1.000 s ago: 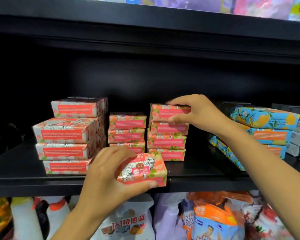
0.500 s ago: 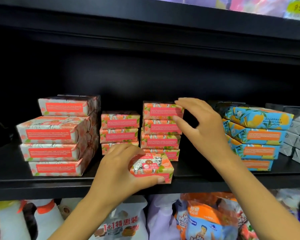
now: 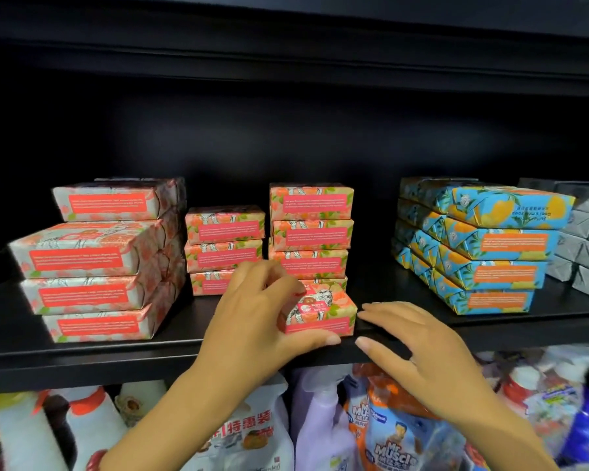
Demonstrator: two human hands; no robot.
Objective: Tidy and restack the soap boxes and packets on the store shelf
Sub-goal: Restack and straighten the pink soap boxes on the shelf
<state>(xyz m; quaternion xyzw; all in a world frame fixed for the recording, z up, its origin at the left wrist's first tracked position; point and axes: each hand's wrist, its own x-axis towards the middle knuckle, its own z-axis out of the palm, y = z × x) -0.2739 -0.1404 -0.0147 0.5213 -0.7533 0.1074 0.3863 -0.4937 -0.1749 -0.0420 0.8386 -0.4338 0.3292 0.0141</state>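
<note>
Gripping the loose pink soap box (image 3: 320,316) at the front edge of the shelf (image 3: 82,355), the left hand (image 3: 259,321) curled over its left end, thumb stretched along the lower front. The right hand (image 3: 425,348) lay flat and empty just beside the box's right end, fingers straight; whether they touched it could not be told. Behind stood a four-high pink stack (image 3: 312,232) and a three-high pink stack (image 3: 223,249), with larger pink packets (image 3: 89,263) left and blue packets (image 3: 497,253) right.
</note>
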